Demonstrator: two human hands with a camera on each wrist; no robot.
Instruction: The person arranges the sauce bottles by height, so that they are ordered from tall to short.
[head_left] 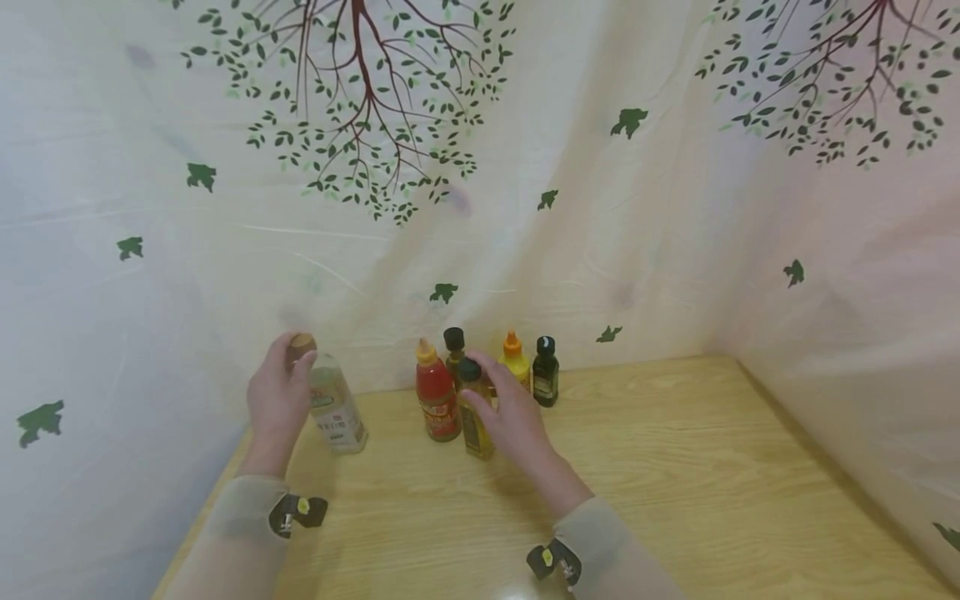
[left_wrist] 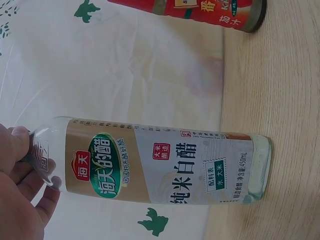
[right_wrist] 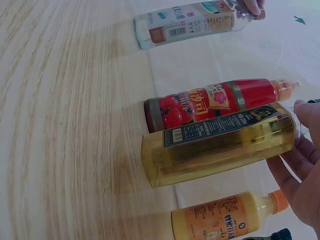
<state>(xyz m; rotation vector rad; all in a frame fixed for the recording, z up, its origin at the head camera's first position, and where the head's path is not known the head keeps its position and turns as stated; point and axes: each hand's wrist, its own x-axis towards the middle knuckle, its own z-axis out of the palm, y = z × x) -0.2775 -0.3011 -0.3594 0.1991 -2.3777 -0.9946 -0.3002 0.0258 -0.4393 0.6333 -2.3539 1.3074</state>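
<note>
My left hand (head_left: pixel 273 408) grips a clear white rice vinegar bottle (head_left: pixel 337 412) by its neck and brown cap at the left of the table. In the left wrist view the fingers curl round the neck above the gold and silver label. Toward the middle, my right hand (head_left: pixel 521 421) holds a golden oil bottle (right_wrist: pixel 225 145) near its neck, below the dark cap. That oil bottle stands just in front of and right of a red ketchup bottle (head_left: pixel 437 400) with an orange-yellow nozzle cap.
Behind the oil bottle shows another dark-capped bottle (head_left: pixel 453 340), mostly hidden. A yellow sauce bottle (right_wrist: pixel 215 217) with an orange cap and a small dark bottle (head_left: pixel 546 375) stand to the right. A pale leaf-print curtain (head_left: pixel 480 242) borders the wooden table (head_left: pixel 675 467).
</note>
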